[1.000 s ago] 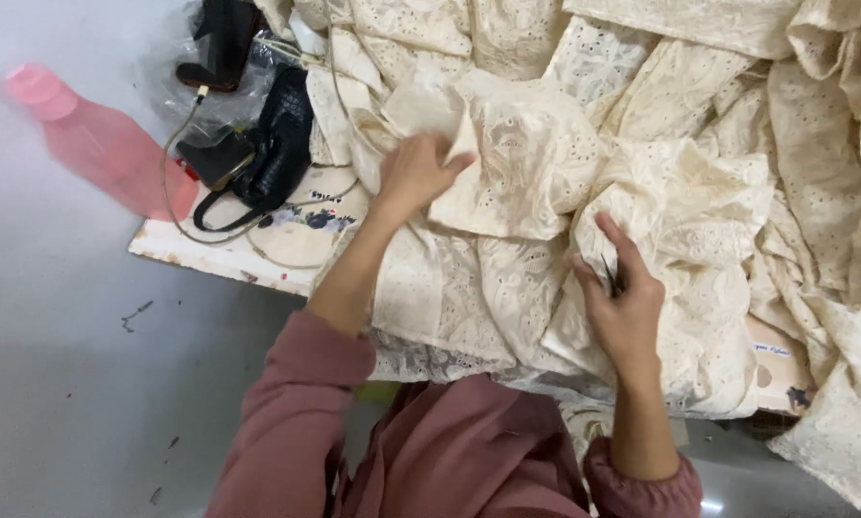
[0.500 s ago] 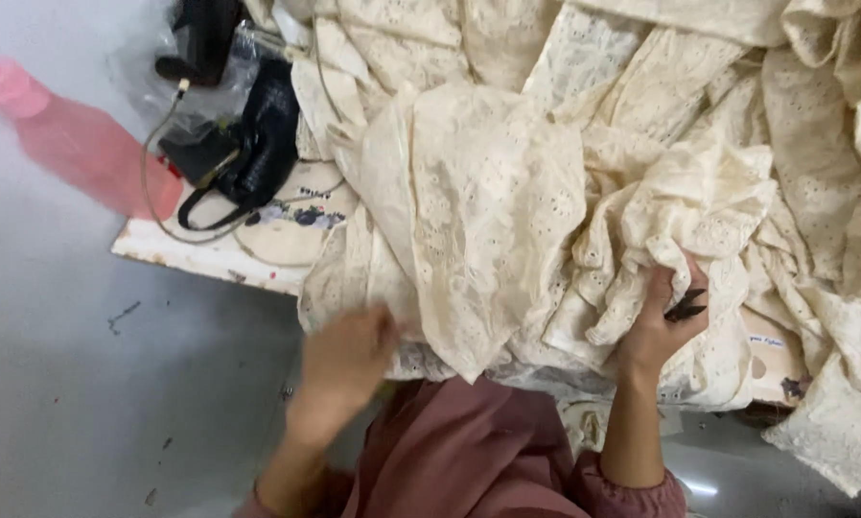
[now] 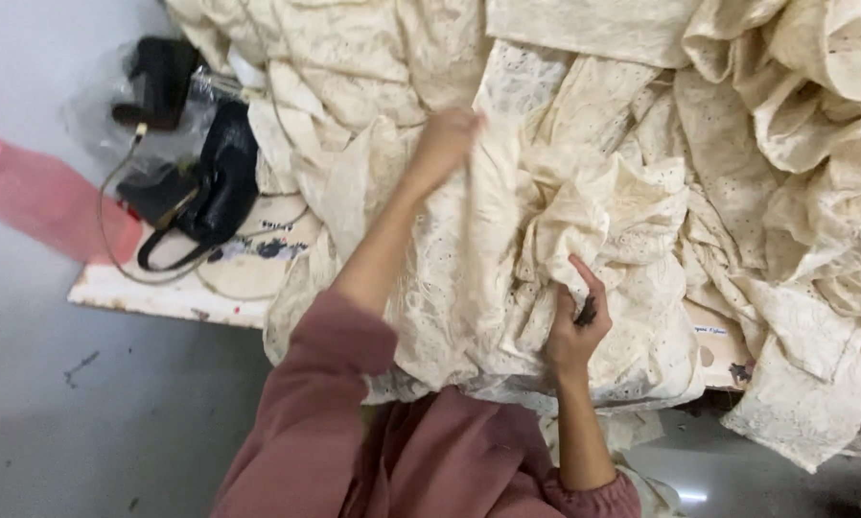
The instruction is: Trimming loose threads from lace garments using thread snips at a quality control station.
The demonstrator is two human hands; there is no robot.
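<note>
A big heap of cream eyelet lace fabric (image 3: 632,153) covers a low board. My left hand (image 3: 445,144) is raised over the heap and grips a fold of the cream fabric, its arm in a dusty pink sleeve. My right hand (image 3: 576,321) presses into the fabric near the front edge, with a small dark tool (image 3: 586,309) pinched between its fingers and a bunch of cloth held under the thumb.
A white board (image 3: 172,293) sticks out from under the heap at the left. On it lie a black bag (image 3: 221,182) with a cord and a clear plastic bag (image 3: 95,115). A pink bottle (image 3: 52,201) lies on the grey floor (image 3: 85,422).
My left hand went from the fabric down to the front edge, then rose up over the heap, pulling a fold with it. My right hand stayed near the front edge.
</note>
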